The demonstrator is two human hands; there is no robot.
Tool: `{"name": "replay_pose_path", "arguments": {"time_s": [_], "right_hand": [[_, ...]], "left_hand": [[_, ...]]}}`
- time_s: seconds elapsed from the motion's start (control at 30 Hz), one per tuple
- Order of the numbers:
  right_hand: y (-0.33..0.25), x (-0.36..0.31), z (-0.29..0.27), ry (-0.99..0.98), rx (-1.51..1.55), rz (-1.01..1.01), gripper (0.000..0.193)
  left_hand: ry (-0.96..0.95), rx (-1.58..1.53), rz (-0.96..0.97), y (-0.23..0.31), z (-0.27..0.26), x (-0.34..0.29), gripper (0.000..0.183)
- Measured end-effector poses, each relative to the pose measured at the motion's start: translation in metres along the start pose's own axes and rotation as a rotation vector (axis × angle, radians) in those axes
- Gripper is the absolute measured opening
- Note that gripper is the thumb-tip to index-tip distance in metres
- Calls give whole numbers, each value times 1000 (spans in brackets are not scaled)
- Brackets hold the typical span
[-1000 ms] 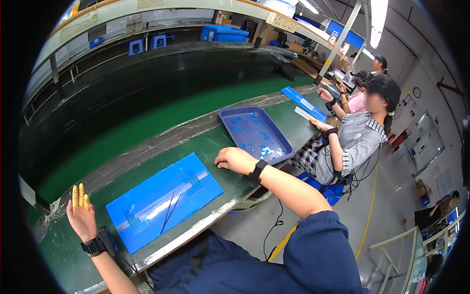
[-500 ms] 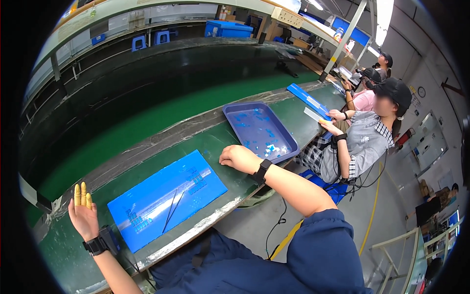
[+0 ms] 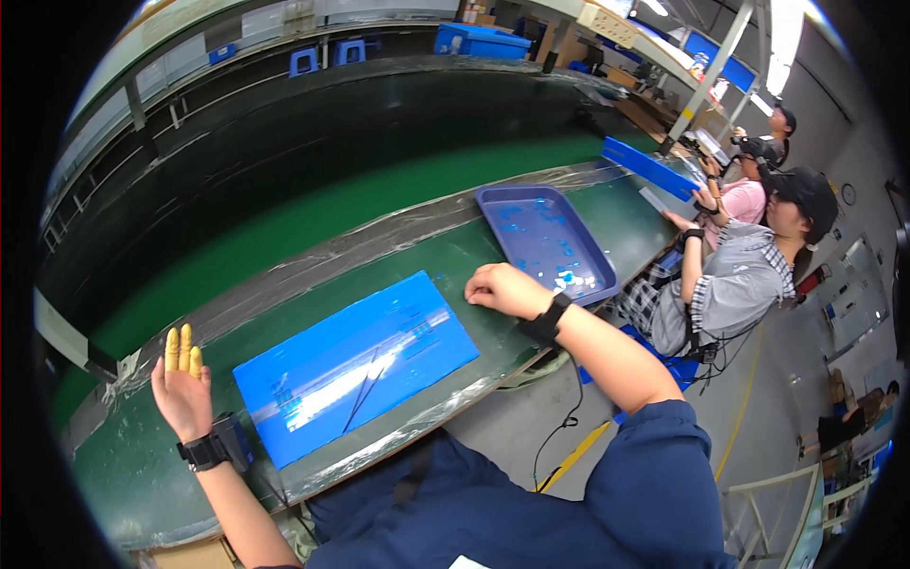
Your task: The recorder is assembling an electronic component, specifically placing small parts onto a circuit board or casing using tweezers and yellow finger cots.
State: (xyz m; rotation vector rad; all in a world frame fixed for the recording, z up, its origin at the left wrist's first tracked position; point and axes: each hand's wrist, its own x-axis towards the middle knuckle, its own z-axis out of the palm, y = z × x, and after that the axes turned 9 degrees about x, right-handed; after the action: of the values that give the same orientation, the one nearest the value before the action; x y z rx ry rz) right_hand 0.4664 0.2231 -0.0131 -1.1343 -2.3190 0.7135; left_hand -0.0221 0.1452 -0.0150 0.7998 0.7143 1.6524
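My left hand [image 3: 185, 394] is raised at the left end of the green bench, palm showing and fingers apart, with yellow finger covers on several fingers. It holds nothing. My right hand [image 3: 510, 289] rests on the bench between the board and the tray, its fingers curled in and nothing visible in them. A flat blue board [image 3: 322, 346] lies between my hands. Small blue pieces [image 3: 417, 327] sit in groups near its two ends. Across its middle lie thin dark tweezers [image 3: 362, 391], touched by neither hand.
Beyond my right hand stands a dark blue tray [image 3: 611, 270] holding scattered small blue and whitish pieces. A co-worker [image 3: 735, 270] sits to the right, holding a tilted blue board [image 3: 649, 169]. A dark box [image 3: 232, 441] is beside my left wrist. The bench's front edge [image 3: 445, 412] runs before me.
The whole view has shifted, moving the bench rightward in the picture. The co-worker's blue board has gone from lying flat to tilted up. My hands keep nearly the same poses.
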Motion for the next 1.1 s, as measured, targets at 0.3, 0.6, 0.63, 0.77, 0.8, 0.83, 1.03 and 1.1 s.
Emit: {"name": "replay_pose_path", "arguments": {"time_s": [0.3, 0.6, 0.63, 0.77, 0.8, 0.83, 1.03, 1.1], "right_hand": [[6, 12, -6, -173, -2, 43, 9], [-7, 11, -12, -143, 20, 94, 8], [-6, 10, -12, -141, 11, 85, 8], [-7, 10, -12, -150, -38, 62, 9], [-7, 10, -12, -150, -23, 61, 9], [-6, 10, -11, -149, -7, 60, 8], [-6, -2, 2, -98, -190, 52, 8], [-18, -8, 4, -50, -303, 63, 7]], "left_hand": [[-8, -16, -19, -1, 2, -1, 45], [-13, -13, -11, 2, 4, -2, 45], [-12, -14, -14, 2, 6, -2, 45], [30, 9, -2, 2, 9, -3, 46], [30, 12, 3, 3, 8, -3, 46], [30, 12, 5, 3, 8, -3, 46], [17, 2, 0, 2, 9, -3, 46], [30, 6, 0, 2, 11, -4, 46]]}}
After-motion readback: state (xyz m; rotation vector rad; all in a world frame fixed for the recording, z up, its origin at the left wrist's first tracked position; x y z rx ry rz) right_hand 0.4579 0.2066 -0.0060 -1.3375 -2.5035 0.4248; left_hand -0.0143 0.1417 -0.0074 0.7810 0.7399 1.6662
